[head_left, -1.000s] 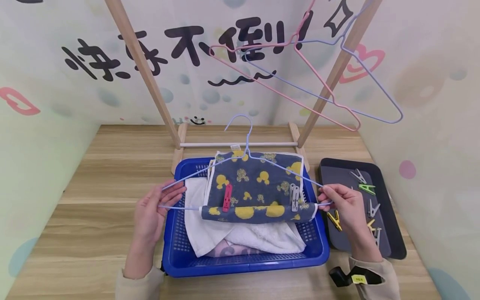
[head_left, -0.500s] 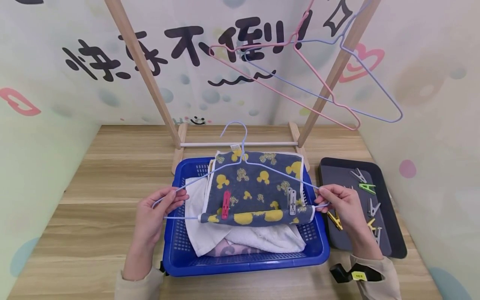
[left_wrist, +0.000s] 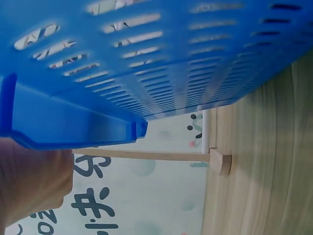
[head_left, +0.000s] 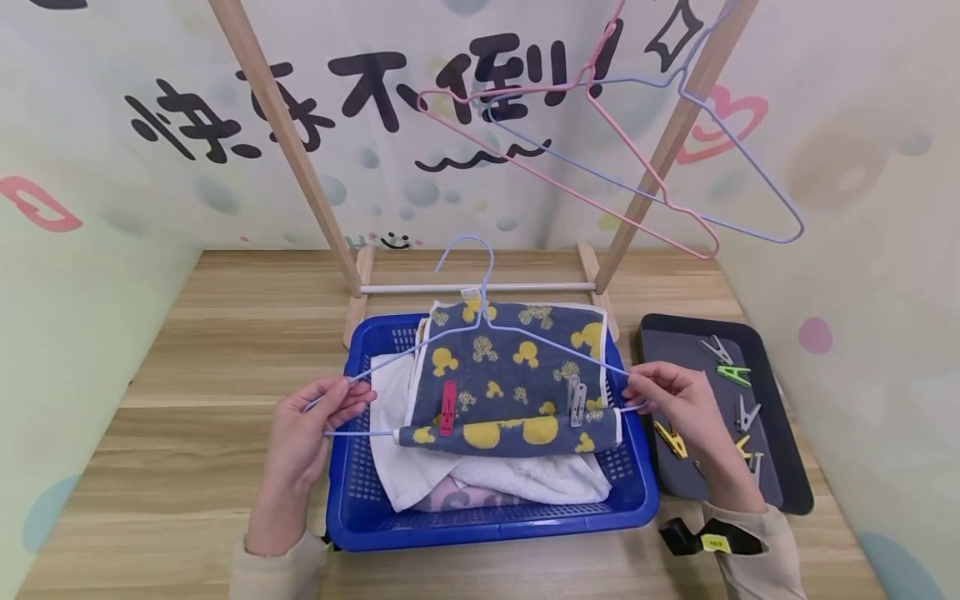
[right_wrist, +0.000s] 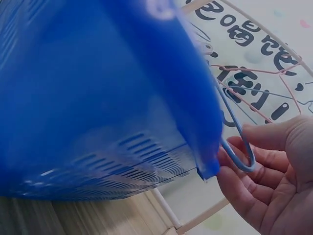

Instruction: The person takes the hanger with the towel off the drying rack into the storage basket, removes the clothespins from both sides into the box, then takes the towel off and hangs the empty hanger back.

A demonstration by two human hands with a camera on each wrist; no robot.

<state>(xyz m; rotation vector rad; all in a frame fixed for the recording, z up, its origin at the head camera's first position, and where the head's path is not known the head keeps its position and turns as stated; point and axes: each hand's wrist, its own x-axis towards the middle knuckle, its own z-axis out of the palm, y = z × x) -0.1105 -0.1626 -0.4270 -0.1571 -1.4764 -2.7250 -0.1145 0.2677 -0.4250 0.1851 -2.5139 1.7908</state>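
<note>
A light blue wire hanger (head_left: 489,275) lies tilted over the blue basket (head_left: 487,538). A dark blue towel with yellow mouse-head shapes (head_left: 491,358) is folded over its bottom bar. One red clothespin (head_left: 447,408) and one grey clothespin (head_left: 577,402) sit on the towel near that bar. My left hand (head_left: 303,429) pinches the hanger's left end between thumb and fingers. At the other end, my right hand (head_left: 686,408) grips the corner; the right wrist view shows fingers around the bent hanger wire (right_wrist: 239,159). The left wrist view shows only part of the left hand (left_wrist: 36,183).
White cloth (head_left: 397,467) and pink cloth (head_left: 465,498) lie in the basket. To the right, a black tray (head_left: 797,475) holds several clothespins. Behind stands a wooden rack (head_left: 288,142), with a pink hanger (head_left: 637,146) and another blue hanger (head_left: 757,162) hanging high at the right.
The held hanger has shifted slightly left and its hook has dropped lower and moved left. My left thumb has come over the wire. The right hand has moved a little left.
</note>
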